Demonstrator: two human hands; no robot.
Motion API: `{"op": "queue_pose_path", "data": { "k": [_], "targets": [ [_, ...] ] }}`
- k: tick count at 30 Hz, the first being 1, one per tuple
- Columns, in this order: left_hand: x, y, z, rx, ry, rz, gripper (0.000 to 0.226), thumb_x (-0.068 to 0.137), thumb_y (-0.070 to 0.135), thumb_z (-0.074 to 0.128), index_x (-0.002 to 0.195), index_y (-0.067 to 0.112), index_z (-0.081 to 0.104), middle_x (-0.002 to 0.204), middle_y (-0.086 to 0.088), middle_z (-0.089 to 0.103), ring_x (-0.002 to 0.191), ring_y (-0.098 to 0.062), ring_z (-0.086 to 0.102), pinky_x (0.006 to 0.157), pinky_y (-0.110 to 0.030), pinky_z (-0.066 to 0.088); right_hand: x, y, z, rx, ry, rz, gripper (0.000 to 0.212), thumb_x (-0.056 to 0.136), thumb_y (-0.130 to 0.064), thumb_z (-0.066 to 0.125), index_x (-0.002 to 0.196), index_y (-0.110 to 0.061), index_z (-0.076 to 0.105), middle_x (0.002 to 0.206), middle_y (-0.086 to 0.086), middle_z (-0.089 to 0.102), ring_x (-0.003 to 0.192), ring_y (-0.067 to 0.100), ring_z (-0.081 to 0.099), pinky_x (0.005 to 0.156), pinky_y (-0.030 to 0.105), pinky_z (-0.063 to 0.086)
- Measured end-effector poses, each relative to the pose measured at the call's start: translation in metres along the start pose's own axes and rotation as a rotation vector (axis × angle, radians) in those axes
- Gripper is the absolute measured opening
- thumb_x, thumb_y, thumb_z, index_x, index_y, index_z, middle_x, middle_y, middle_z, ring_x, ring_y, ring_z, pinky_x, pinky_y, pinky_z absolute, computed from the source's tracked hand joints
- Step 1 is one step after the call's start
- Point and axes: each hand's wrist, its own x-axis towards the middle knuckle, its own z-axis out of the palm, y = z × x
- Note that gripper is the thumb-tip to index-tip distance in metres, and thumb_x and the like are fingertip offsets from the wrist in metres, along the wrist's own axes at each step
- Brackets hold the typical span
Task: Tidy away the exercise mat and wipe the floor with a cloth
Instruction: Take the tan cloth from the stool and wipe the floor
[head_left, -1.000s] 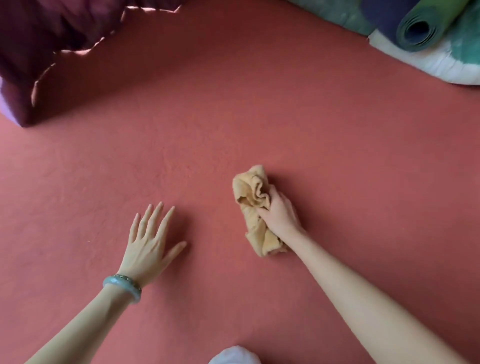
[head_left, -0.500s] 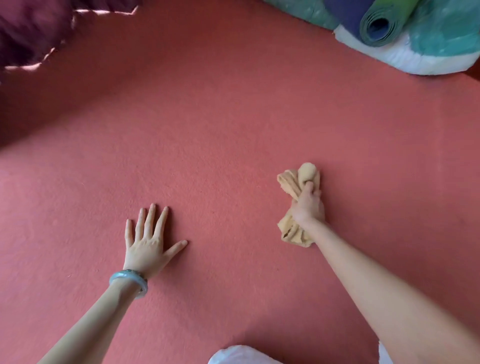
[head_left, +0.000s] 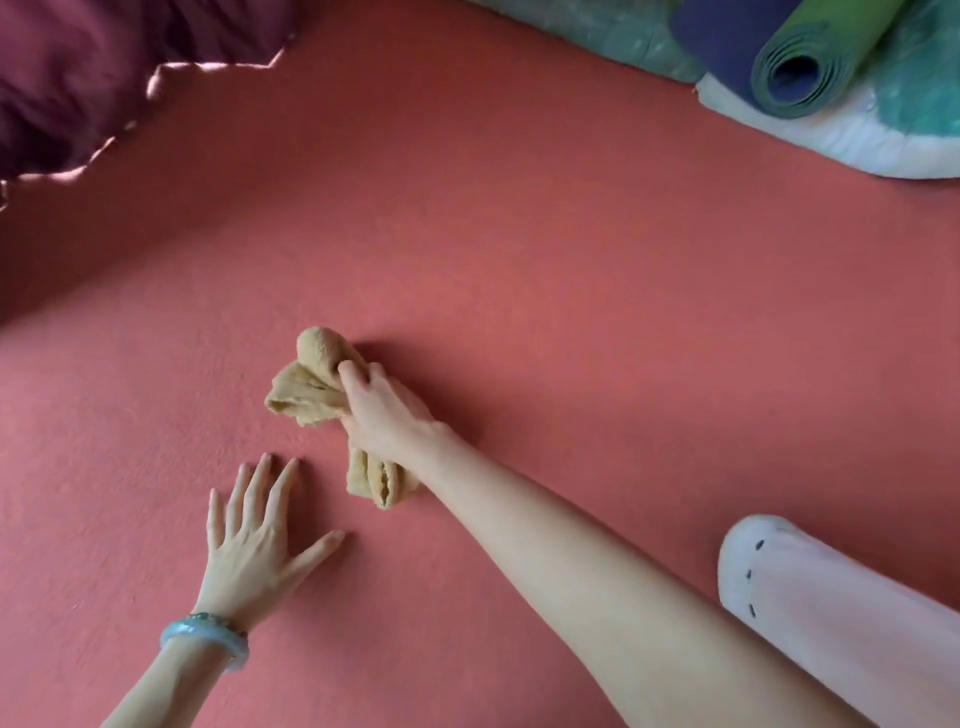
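A crumpled tan cloth (head_left: 311, 387) lies on the red floor (head_left: 519, 260) near the middle of the view. My right hand (head_left: 382, 413) grips the cloth around its middle and presses it to the floor. Flat on the floor to the lower left rests my left hand (head_left: 254, 535), fingers spread, a pale green bangle on its wrist. The rolled green exercise mat (head_left: 810, 62) lies at the top right, on a white and green cushion (head_left: 857, 140), apart from both hands.
Dark maroon fabric (head_left: 78, 78) hangs over the top left corner and shades the floor below it. A rolled blue mat (head_left: 722, 36) lies beside the green one. My white shoe (head_left: 779, 582) rests at the lower right.
My right hand has dragged the cloth leftward, closer to my left hand. The view has shifted, bringing the white shoe into sight. My left hand stays flat on the floor.
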Motion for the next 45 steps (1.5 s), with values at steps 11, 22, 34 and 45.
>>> {"op": "queue_pose_path", "data": {
  "k": [11,22,34,45],
  "targets": [
    [0.096,0.133,-0.002,-0.004,0.045,0.19,0.109,0.068,0.09,0.014,0.149,0.017,0.023,0.155,-0.013,0.021,0.145,-0.028,0.01,0.116,-0.047,0.002,-0.062,0.261,-0.14,0.049,0.253,0.549,0.039,0.09,-0.021,0.053,0.121,-0.002,0.04,0.12,0.03,0.05,0.111,0.048,0.05,0.088,0.045,0.04],
    [0.149,0.186,0.002,0.073,0.027,0.275,0.108,0.066,0.082,0.031,0.149,0.015,0.019,0.155,-0.012,0.019,0.144,-0.03,0.013,0.117,-0.051,0.007,-0.036,0.285,-0.152,0.053,0.434,0.826,0.043,0.097,-0.022,0.039,0.138,-0.012,0.031,0.132,0.021,0.045,0.111,0.042,0.054,0.085,0.039,0.043],
    [0.162,0.194,-0.003,0.044,0.019,0.209,0.114,0.063,0.092,0.017,0.15,0.019,0.013,0.156,-0.01,0.017,0.145,-0.028,0.012,0.116,-0.049,0.009,0.052,0.196,-0.137,0.114,0.147,0.238,0.05,0.091,-0.031,0.055,0.132,-0.009,0.037,0.124,0.022,0.05,0.113,0.041,0.054,0.09,0.043,0.043],
    [0.185,0.27,0.016,0.031,-0.003,0.397,0.115,0.062,0.093,0.016,0.148,0.016,0.019,0.155,-0.01,0.02,0.144,-0.031,0.014,0.115,-0.05,0.008,-0.156,0.443,-0.205,0.122,0.531,1.03,0.047,0.088,-0.028,0.06,0.125,-0.005,0.042,0.12,0.03,0.055,0.112,0.045,0.053,0.091,0.045,0.042]
  ]
}}
